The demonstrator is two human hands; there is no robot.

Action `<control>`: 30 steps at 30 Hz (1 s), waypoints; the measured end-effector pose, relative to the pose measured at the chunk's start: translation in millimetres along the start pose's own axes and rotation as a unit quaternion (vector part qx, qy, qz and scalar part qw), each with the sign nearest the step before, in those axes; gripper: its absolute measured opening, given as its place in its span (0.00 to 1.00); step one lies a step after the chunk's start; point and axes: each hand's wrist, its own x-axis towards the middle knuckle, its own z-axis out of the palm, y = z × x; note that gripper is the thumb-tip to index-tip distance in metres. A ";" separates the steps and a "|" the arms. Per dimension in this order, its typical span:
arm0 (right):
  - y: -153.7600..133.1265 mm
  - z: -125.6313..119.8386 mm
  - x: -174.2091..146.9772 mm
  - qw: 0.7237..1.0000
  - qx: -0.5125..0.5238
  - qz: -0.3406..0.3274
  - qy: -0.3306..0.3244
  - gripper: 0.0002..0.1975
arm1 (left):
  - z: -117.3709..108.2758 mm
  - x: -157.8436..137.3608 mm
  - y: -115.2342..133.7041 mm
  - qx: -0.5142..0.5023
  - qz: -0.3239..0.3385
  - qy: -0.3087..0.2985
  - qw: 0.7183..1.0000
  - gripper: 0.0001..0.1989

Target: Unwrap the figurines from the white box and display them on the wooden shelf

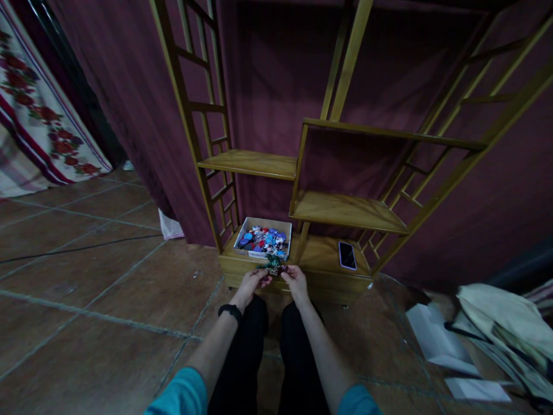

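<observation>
My left hand and my right hand meet in front of the shelf's low base. Between them is a small crumpled dark green and maroon bunch; its kind is too small to make out. The fingers of both hands are closed on its two sides. Just behind it a shallow white box rests on the bottom shelf. Many small pieces in blue, purple, red, white and black lie mixed inside the box.
The wooden shelf unit stands against a maroon curtain. A phone lies on the bottom shelf at right. White boxes and a pale cloth bag are on the tiled floor at right. A cable crosses the floor at left.
</observation>
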 end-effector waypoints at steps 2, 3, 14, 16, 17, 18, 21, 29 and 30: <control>-0.1 0.0 -0.2 1.000 0.011 0.003 -0.008 0.14 | 0.4 0.2 -1.0 -0.003 0.009 0.005 1.000 0.18; 0.0 0.1 -0.3 1.000 0.016 0.005 -0.012 0.14 | 0.5 0.2 -1.4 -0.005 0.015 0.008 1.000 0.18; 10.6 2.4 2.0 1.000 0.017 0.016 -0.020 0.16 | 4.1 -3.3 -1.1 -0.030 0.091 0.034 0.995 0.17; 12.9 2.2 2.7 0.999 0.014 0.018 -0.022 0.15 | 6.7 -4.9 -1.9 -0.038 0.103 0.045 0.993 0.18; 13.9 2.1 3.1 0.999 0.013 0.018 -0.024 0.15 | 8.1 -5.7 -2.2 -0.042 0.108 0.047 0.992 0.18; 14.7 2.0 3.5 0.999 0.011 0.018 -0.025 0.15 | 9.6 -6.6 -2.4 -0.046 0.112 0.047 0.992 0.18; 16.5 2.3 4.3 0.999 0.008 0.017 -0.033 0.14 | 13.5 -8.8 -2.3 -0.052 0.114 0.039 0.991 0.19; 21.7 2.6 6.9 0.999 0.008 0.017 -0.042 0.12 | 18.6 -9.2 -4.7 -0.053 0.120 -0.011 0.991 0.19; 22.9 2.4 7.8 0.999 0.008 0.016 -0.043 0.11 | 19.2 -9.2 -5.5 -0.051 0.122 -0.015 0.991 0.19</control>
